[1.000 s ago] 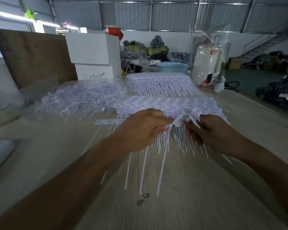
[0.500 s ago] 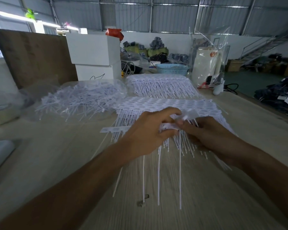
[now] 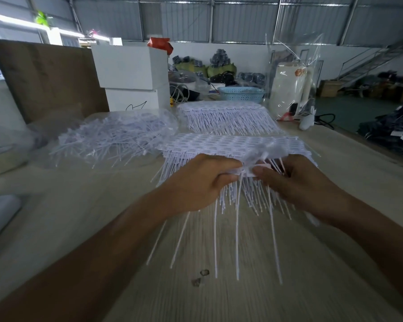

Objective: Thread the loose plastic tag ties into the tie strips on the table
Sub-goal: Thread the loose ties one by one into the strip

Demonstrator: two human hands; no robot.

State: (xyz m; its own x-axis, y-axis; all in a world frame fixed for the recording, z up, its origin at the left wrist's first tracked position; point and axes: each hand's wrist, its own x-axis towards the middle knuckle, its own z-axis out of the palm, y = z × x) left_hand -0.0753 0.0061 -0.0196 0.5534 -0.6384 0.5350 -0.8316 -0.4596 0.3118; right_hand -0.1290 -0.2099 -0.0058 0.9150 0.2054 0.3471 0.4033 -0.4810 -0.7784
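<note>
This is a warehouse or factory packing floor. Overhead runs a corrugated metal roof (image 3: 242,17) on steel framing, with strip lights at 10 o'clock. A metal staircase (image 3: 367,63) climbs the wall at 2 o'clock above a green-painted floor (image 3: 340,112). Bundles of dark goods (image 3: 221,63) are stacked against the far white wall at 12 o'clock, and more dark piles (image 3: 391,131) lie at 3 o'clock. The long wooden surface (image 3: 277,287) carries bulk stock: white cartons (image 3: 130,66), a bag of loose tag ties (image 3: 112,138) and stacked tie strips (image 3: 226,117).
</note>
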